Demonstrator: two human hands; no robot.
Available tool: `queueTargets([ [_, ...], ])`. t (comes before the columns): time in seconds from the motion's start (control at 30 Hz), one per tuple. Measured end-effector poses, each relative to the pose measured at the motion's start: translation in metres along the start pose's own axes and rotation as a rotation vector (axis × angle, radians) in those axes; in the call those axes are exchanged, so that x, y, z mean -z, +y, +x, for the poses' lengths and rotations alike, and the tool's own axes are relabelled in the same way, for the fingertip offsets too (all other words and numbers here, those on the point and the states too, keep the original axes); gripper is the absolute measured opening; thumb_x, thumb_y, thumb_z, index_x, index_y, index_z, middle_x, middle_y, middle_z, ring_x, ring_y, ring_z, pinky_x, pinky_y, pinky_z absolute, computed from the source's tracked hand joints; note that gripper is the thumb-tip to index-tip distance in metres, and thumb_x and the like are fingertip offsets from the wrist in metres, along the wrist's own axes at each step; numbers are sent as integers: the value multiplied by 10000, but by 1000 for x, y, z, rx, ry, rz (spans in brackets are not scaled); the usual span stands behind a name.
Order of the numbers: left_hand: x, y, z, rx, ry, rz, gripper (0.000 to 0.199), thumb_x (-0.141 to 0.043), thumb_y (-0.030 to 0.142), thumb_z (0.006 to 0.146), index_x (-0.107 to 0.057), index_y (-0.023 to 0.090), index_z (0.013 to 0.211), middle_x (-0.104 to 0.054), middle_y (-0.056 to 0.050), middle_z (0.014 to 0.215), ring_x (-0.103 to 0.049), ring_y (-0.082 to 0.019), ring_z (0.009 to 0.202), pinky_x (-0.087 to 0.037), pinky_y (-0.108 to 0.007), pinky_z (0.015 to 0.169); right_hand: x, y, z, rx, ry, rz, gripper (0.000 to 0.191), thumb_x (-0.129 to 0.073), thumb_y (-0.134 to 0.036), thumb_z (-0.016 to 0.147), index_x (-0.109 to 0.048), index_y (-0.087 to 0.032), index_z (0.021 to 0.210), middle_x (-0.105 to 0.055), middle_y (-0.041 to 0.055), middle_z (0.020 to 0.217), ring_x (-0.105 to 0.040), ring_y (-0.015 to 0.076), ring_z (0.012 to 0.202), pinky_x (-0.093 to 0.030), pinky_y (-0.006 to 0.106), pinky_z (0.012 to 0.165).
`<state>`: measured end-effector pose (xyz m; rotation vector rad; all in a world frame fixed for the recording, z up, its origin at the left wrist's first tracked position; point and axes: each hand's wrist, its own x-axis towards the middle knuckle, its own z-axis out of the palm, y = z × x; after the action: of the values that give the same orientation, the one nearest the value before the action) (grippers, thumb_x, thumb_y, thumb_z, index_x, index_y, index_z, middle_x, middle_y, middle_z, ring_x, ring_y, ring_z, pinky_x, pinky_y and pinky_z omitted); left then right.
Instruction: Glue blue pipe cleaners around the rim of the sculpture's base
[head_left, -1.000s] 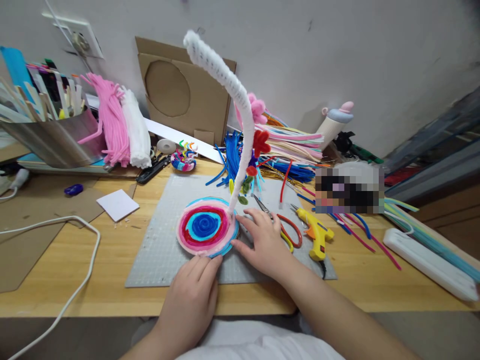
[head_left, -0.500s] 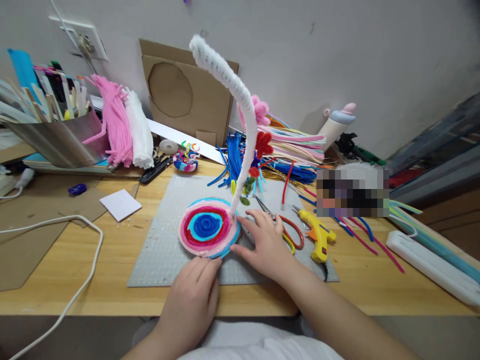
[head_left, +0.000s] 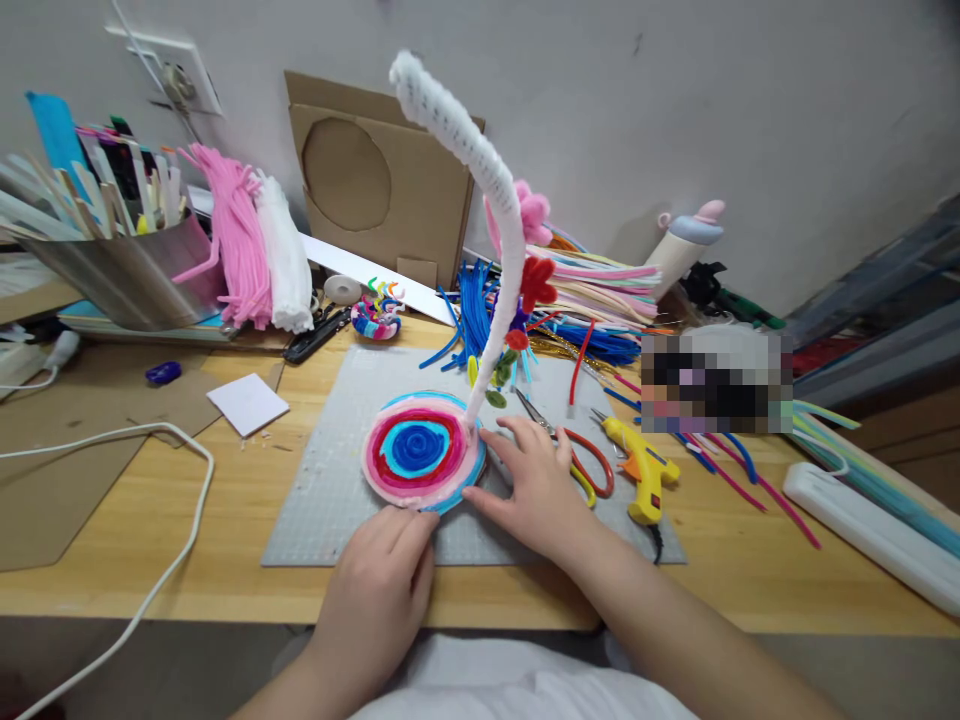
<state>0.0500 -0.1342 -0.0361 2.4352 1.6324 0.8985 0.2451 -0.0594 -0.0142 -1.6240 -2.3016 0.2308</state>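
A round coiled disc in blue, red and pink lies on the grey cutting mat. From its right edge rises a curved white fuzzy stem, with pink and red flowers and green leaves along it. My left hand rests at the disc's near edge, fingers together and curled; whether they pinch the rim is hidden. My right hand is at the disc's right edge, thumb and fingers spread around the stem's base.
Scissors and a yellow glue gun lie right of my right hand. Fuzzy stems, a cardboard piece and a metal container stand or lie behind. A white cable runs at left.
The whole view has shifted slightly, so things appear a little further right. The stem leans about the same, and both hands keep their places at the disc.
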Motion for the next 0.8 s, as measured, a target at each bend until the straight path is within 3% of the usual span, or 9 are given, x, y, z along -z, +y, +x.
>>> queueTargets([
  [0.13, 0, -2, 0, -1, 12, 51, 192, -445, 116, 896, -579, 205, 1001, -654, -44, 875, -602, -207, 805, -458, -324, 692, 0, -1, 0, -4, -1, 6, 591, -690, -540, 758, -583, -268, 1271, -514, 143, 1372, -407, 352, 1320, -120, 709, 1075],
  [0.37, 8, -3, 11, 82, -32, 71, 134, -481, 156, 896, -588, 212, 838, -597, -23, 762, -537, -206, 720, -386, -329, 641, -1, 0, 0, 6, 7, 7, 591, -684, -539, 758, -579, -266, 1272, -516, 142, 1371, -412, 353, 1314, -130, 706, 1076],
  [0.47, 11, -8, 13, 99, -27, -17, 127, -492, 157, 898, -596, 216, 855, -605, -29, 833, -552, -202, 797, -401, -330, 698, -2, 0, 0, 9, 7, 9, 592, -683, -540, 759, -577, -262, 1271, -516, 146, 1372, -413, 354, 1313, -125, 708, 1075],
  [0.63, 13, -18, 15, 38, -32, -21, 236, -515, 140, 893, -624, 277, 1051, -644, -30, 1122, -562, -228, 1074, -379, -396, 901, -1, 1, 0, 15, -5, 9, 605, -677, -551, 770, -563, -257, 1286, -507, 153, 1385, -399, 351, 1330, -121, 699, 1082],
  [0.8, 12, -22, 17, 0, -30, -40, 242, -521, 142, 896, -645, 284, 1049, -668, -19, 1108, -590, -222, 1057, -398, -395, 891, -3, -3, -3, 39, -4, 1, 793, -699, -685, 681, -528, -237, 1312, -503, 174, 1394, -394, 382, 1326, -107, 724, 1069],
])
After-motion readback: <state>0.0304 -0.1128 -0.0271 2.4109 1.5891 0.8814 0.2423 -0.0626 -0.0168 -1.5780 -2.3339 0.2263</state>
